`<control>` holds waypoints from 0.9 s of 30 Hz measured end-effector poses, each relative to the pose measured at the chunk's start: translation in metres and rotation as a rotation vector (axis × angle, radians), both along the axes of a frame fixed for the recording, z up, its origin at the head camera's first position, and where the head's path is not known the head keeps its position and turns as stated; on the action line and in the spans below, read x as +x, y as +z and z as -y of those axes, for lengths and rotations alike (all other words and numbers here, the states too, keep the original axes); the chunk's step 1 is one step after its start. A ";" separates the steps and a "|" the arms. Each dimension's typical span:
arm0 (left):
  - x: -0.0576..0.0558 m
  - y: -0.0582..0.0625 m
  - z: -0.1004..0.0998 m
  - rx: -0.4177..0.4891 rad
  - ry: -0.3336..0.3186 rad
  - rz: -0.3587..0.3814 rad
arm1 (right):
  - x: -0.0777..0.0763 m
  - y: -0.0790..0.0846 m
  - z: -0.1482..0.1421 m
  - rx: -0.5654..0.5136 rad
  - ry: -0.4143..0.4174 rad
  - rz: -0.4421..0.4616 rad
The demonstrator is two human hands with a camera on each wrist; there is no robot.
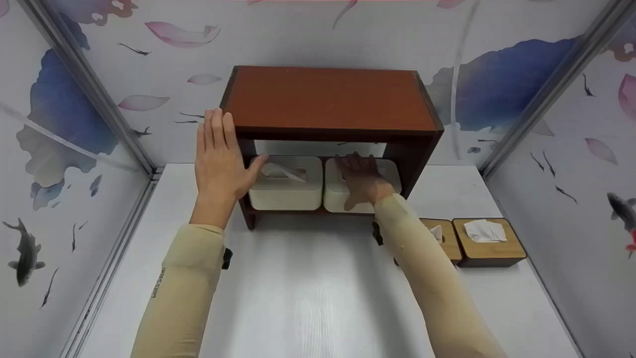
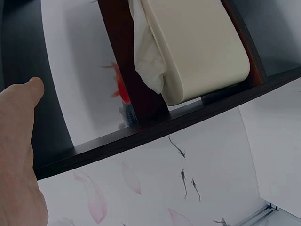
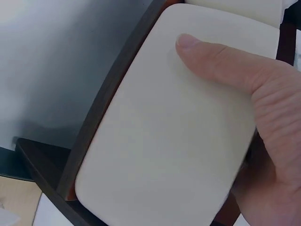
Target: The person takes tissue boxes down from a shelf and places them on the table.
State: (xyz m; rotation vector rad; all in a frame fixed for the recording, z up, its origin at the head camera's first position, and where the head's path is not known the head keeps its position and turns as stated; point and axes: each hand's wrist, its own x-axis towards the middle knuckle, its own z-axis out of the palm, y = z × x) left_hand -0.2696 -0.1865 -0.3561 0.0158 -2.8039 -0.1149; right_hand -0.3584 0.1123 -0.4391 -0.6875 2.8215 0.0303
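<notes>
A reddish-brown wooden shelf unit (image 1: 328, 99) stands at the back of the white table. On its lower board sit two cream tissue boxes side by side. The left tissue box (image 1: 285, 191) has a tissue poking out of its top slot. My left hand (image 1: 218, 161) lies flat with straight fingers against the shelf's left side, thumb toward its opening. My right hand (image 1: 365, 184) reaches over the right tissue box (image 3: 169, 127), its fingers spread across the top. Its thumb rests extended on the box's front face. The right hand covers part of that box's slot.
Two dark tissue boxes with wooden lids stand to the right on the table: one (image 1: 449, 241) partly behind my right sleeve, the other (image 1: 514, 251) fully visible. Patterned white wall panels (image 1: 561, 139) with metal frames enclose the table (image 1: 298, 298).
</notes>
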 end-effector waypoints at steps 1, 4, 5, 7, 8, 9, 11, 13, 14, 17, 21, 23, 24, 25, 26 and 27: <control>0.000 0.000 0.000 0.001 -0.001 0.000 | -0.001 0.000 0.000 0.003 0.003 -0.003; -0.001 0.000 0.001 0.000 0.000 0.003 | -0.003 -0.003 -0.001 0.008 0.003 -0.004; -0.001 0.000 0.001 -0.001 0.000 0.004 | -0.004 -0.004 0.000 0.013 0.000 -0.003; -0.001 0.000 0.000 -0.003 0.000 0.003 | -0.006 -0.006 -0.001 0.015 -0.008 0.004; -0.001 0.000 0.000 -0.004 0.001 0.003 | -0.007 -0.007 -0.001 0.015 -0.011 0.005; -0.001 0.000 0.000 -0.003 0.001 0.002 | -0.008 -0.008 -0.002 0.017 -0.011 0.003; -0.001 0.000 -0.001 -0.006 0.001 -0.001 | -0.009 -0.009 -0.003 0.009 -0.006 -0.004; -0.001 0.001 -0.001 -0.004 -0.001 -0.007 | -0.008 -0.009 -0.004 -0.002 0.002 -0.016; -0.001 0.001 -0.001 -0.003 0.000 -0.007 | -0.008 -0.009 -0.005 -0.007 0.005 -0.023; -0.001 0.002 -0.002 -0.001 -0.001 -0.012 | -0.007 -0.009 -0.006 -0.030 0.013 -0.042; -0.002 0.001 -0.001 -0.003 0.002 -0.011 | -0.005 -0.011 -0.006 -0.044 0.029 -0.080; -0.002 0.001 -0.001 -0.002 0.003 -0.008 | -0.004 -0.012 -0.006 -0.049 0.037 -0.101; -0.002 0.001 -0.001 -0.001 0.002 -0.006 | -0.003 -0.012 -0.006 -0.056 0.042 -0.110; -0.001 0.001 0.000 -0.001 0.002 -0.006 | -0.002 -0.013 -0.005 -0.065 0.046 -0.117; -0.001 0.000 0.000 -0.003 0.003 -0.006 | -0.002 -0.013 -0.005 -0.070 0.048 -0.125; -0.001 0.000 0.000 -0.004 0.005 -0.006 | -0.001 -0.013 -0.005 -0.077 0.051 -0.134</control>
